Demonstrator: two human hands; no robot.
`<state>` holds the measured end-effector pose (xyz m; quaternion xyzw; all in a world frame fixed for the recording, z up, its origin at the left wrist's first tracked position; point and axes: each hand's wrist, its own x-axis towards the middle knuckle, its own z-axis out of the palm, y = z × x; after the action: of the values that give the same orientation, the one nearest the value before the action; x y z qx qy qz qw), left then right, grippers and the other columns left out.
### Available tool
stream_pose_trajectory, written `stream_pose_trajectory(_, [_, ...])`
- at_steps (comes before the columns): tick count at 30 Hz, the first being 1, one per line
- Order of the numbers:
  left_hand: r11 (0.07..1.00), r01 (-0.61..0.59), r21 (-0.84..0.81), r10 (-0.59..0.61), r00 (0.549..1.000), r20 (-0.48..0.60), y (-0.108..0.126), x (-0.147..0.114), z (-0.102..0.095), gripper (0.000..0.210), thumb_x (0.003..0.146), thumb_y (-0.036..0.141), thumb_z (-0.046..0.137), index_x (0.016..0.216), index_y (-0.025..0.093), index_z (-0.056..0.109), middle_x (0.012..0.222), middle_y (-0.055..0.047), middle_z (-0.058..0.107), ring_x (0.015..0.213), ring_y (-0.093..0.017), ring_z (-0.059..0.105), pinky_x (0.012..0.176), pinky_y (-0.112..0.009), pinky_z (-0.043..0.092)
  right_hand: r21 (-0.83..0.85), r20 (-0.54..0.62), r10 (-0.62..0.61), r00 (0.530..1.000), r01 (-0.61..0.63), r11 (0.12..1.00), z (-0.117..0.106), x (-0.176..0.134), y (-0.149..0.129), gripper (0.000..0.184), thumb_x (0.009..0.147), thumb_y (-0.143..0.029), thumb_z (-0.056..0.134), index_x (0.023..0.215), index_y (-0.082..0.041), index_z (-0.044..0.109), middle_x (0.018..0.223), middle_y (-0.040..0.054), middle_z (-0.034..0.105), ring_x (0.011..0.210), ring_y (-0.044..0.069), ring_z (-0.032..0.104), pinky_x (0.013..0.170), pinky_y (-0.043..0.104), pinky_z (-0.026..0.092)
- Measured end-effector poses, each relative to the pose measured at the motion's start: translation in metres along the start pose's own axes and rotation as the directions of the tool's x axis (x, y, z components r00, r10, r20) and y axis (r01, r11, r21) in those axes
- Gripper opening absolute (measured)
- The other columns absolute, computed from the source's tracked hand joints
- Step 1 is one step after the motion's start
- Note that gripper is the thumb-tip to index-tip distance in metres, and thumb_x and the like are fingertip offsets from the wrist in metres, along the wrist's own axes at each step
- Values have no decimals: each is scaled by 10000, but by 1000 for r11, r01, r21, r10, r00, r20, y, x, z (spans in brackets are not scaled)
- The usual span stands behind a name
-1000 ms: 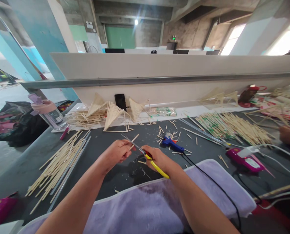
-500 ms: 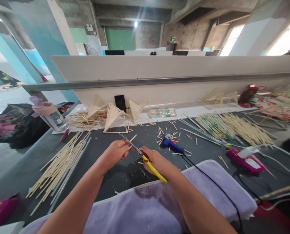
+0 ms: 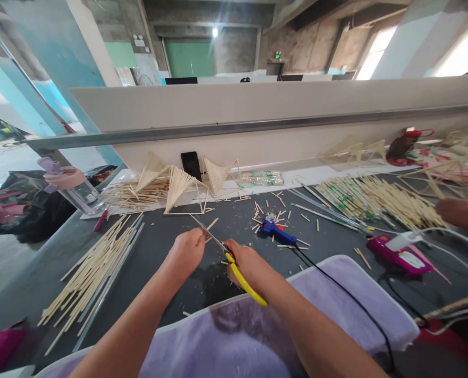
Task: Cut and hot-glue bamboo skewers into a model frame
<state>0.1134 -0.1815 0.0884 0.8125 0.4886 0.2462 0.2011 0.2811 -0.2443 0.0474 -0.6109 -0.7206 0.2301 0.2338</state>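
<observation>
My right hand [image 3: 245, 261] is closed around the yellow handles of a pair of scissors [image 3: 245, 278], whose blades point up and left. My left hand [image 3: 189, 250] is closed on a short wooden stick [image 3: 212, 222], and the blades lie against or just over it beside my fingers. Beyond my hands stands a stick frame [image 3: 184, 190] with a fan of sticks on one side. To the right lies a blue glue gun [image 3: 275, 231] among short cut stick pieces.
Long sticks [image 3: 87, 273] lie at left, more sticks [image 3: 391, 199] at right. A purple towel [image 3: 336, 294] covers the front edge. A phone [image 3: 191, 165], a bottle [image 3: 74, 186] and a magenta power strip [image 3: 399, 255] stand about. Another person's hand [image 3: 460, 214] reaches in at right.
My left hand has turned slightly, with its fingers now more hidden, and the scissors handles have tipped a little lower. Another person's hand has come in at the right.
</observation>
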Motion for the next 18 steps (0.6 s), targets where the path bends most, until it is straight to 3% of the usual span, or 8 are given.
stream_pose_trajectory(5, [993, 103, -55, -98, 991, 93, -1, 4, 0, 280, 794, 268, 384, 537, 183, 455, 485, 11, 490, 485, -119, 447, 515, -225, 289, -67, 34, 25, 999, -23, 998, 2, 3, 0, 335, 705, -196, 489, 1039, -217, 504, 764, 36, 638, 650, 154, 576, 523, 220, 288])
stream_pose_trajectory(10, [954, 166, -248, -129, 979, 160, -14, 7, 10, 328, 791, 395, 409, 565, 168, 482, 475, 28, 471, 437, -95, 419, 451, -202, 309, -227, 36, 56, 998, -46, 973, 1, 6, 0, 311, 775, -215, 435, 1083, -205, 478, 835, 71, 657, 741, 189, 609, 568, 240, 315])
stream_pose_trajectory(13, [897, 254, -363, -162, 951, 264, -19, 7, 20, 354, 785, 462, 405, 642, 160, 522, 533, 16, 532, 410, -92, 440, 410, -200, 343, -291, 59, 68, 996, -48, 955, -2, 5, 3, 285, 805, -241, 414, 1081, -206, 477, 898, 87, 661, 794, 205, 617, 601, 257, 328])
stream_pose_trajectory(18, [820, 294, -491, -117, 926, 359, -26, 8, 36, 356, 770, 470, 433, 735, 146, 575, 636, -11, 608, 488, -122, 546, 489, -239, 445, -348, 70, 103, 992, -72, 935, -7, 2, 5, 238, 826, -292, 390, 1017, -195, 494, 880, 101, 663, 775, 228, 623, 587, 276, 325])
